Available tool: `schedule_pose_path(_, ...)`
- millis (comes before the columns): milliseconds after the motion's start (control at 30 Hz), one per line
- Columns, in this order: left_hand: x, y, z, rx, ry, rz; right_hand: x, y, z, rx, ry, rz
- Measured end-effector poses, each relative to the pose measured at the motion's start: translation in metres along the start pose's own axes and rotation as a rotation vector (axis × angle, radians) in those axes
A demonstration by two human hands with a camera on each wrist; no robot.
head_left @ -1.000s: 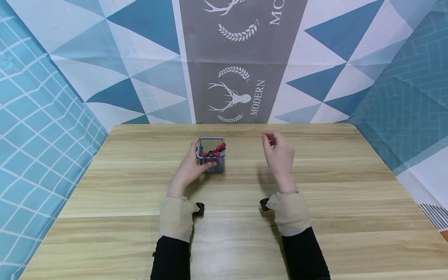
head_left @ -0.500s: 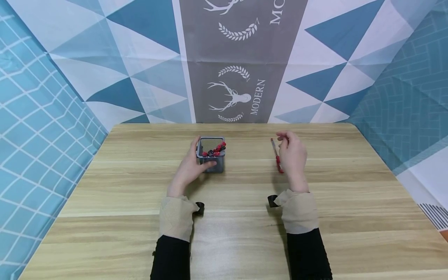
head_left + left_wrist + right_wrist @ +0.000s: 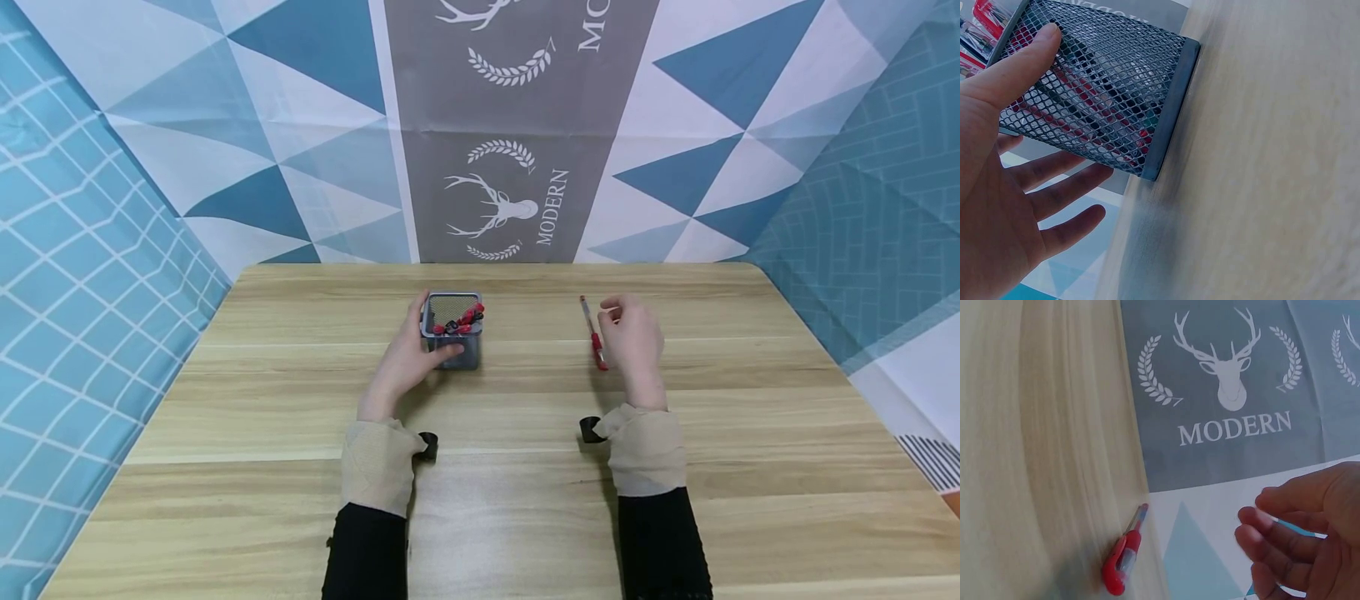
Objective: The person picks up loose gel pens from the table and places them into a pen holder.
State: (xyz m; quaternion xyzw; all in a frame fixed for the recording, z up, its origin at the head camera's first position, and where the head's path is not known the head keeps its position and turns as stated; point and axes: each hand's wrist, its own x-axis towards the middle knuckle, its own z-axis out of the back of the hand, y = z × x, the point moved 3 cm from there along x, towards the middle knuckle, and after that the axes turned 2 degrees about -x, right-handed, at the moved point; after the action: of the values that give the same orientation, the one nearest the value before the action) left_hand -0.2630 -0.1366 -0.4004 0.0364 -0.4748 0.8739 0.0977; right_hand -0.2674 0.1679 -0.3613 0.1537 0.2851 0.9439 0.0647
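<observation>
My left hand (image 3: 405, 358) holds a dark wire-mesh pen holder (image 3: 459, 354), thumb across the near side and fingers at the far left side. In the left wrist view the thumb presses the mesh (image 3: 1107, 81), and pens show through it. Red and black pen ends (image 3: 459, 323) stick up over the rim. A red-capped pen (image 3: 596, 342) lies on the table to the right, its cap end toward me. Just right of it my right hand (image 3: 632, 337) hovers with loosely bent fingers and nothing in them; the right wrist view shows the pen (image 3: 1124, 556) apart from the fingertips.
The wooden table (image 3: 510, 500) reaches back to a patterned cloth (image 3: 517, 108) hanging behind its far edge. More cloth hangs at the left and right sides. A black wrist strap piece (image 3: 592, 429) juts from the right cuff.
The red pen now lies on the table in view, left of my right hand. That hand has moved right, away from it. My left hand and the pen holder have stayed in place.
</observation>
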Motion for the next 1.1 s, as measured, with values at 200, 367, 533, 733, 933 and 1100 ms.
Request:
schedule_pose_path(200,0.0,0.0,0.0,-0.002,-0.002,-0.006,0.001,-0.008,-0.005,-0.057,0.146,-0.066)
schedule_pose_path(367,0.001,0.001,0.0,0.0,0.003,-0.011,-0.001,-0.013,-0.008,-0.101,0.292,-0.112)
schedule_pose_path(533,0.001,0.001,0.0,0.002,0.003,-0.008,-0.002,-0.018,-0.012,-0.131,0.372,-0.146)
schedule_pose_path(733,0.001,0.0,0.0,0.004,0.006,0.003,-0.002,-0.023,-0.016,-0.137,0.402,-0.162)
schedule_pose_path(933,0.001,0.001,-0.001,0.004,0.008,0.001,-0.003,-0.025,-0.019,-0.129,0.422,-0.165)
schedule_pose_path(1100,0.001,0.001,-0.001,0.007,0.002,0.006,-0.003,-0.027,-0.02,-0.153,0.421,-0.165)
